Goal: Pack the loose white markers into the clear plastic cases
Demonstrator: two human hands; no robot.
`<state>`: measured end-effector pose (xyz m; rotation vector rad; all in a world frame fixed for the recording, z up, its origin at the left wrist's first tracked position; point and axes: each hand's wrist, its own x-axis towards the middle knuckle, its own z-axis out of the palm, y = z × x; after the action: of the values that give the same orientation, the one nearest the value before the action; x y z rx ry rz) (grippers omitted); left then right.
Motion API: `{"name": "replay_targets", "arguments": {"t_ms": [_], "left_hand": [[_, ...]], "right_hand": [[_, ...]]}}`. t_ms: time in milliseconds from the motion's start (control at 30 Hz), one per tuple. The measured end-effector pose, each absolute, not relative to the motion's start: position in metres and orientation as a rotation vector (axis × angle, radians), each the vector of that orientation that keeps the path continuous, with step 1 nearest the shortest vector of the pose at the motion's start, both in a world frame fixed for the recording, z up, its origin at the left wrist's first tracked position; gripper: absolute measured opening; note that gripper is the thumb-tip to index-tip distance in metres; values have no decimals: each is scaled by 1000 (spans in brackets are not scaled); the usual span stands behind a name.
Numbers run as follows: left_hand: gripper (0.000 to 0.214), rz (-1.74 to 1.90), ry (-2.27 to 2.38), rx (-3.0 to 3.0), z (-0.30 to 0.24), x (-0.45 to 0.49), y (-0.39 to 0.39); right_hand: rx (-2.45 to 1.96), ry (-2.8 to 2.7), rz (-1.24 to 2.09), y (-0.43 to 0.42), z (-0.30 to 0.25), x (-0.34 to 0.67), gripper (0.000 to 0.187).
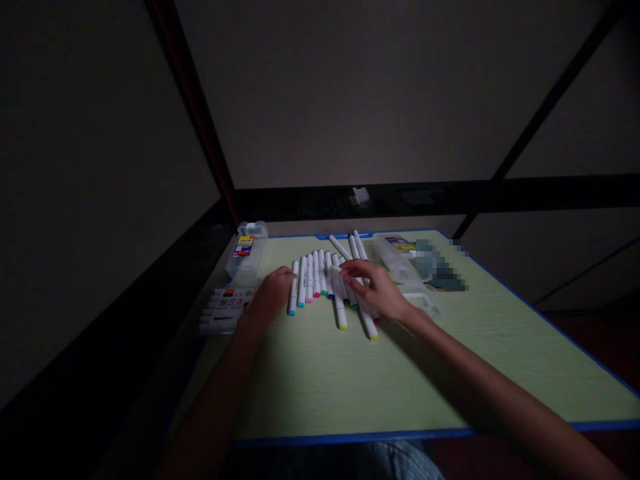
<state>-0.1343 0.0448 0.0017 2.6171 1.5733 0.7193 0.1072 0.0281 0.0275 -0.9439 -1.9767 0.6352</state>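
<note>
At the center of the frame, a row of white markers (309, 279) with colored ends lies side by side on the pale green table (320, 380). The right hand (375, 288) pinches 1 yellow-ended marker (341, 308) near its upper end, just right of center; that marker is partly blurred. A 2nd yellow-ended marker (370, 327) slants below this hand. The left hand (274, 291), fingers bent, is at the row's left end — whether it grips the marker there, I cannot tell. 3 loose markers (357, 247) lie above the right hand. Left of center are 2 clear cases — an upper case (254, 260) and a marker-filled case (223, 311) beside the left wrist. Another clear case (395, 261) lies right of center.
</note>
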Motion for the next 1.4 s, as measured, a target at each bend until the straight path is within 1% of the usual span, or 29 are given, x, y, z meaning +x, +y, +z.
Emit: {"name": "replay_targets", "arguments": {"t_ms": [200,267,333,467,600,733,933,1167,1400], "left_hand": [[25,858,1475,2709,15,-122,32],[23,873,1348,2794,18,-113,25],[22,834,1216,2900,18,-102,20],[21,696,1006,3038,13,-86,11],[22,604,926,3013,7,-80,7],[21,549,937,3006,1,-78,7],[21,562,1003,2953,-6,-73,8],[20,460,967,3055,-6,-71,8],[19,377,963,3096,-5,-71,8]], "right_hand": [[-999,-1698,827,19,9,140,13],[-1004,-1667,775,16,4,145,11],[-962,-1777,648,13,5,148,9],[-828,-2082,453,6,13,154,16],[-839,-2288,351,0,13,157,21],[-822,-2429,313,-3,11,154,24],[-832,-2535,279,-8,13,149,33],[-846,-2617,254,-13,15,147,35],[-853,-2667,298,-14,11,146,35]]}}
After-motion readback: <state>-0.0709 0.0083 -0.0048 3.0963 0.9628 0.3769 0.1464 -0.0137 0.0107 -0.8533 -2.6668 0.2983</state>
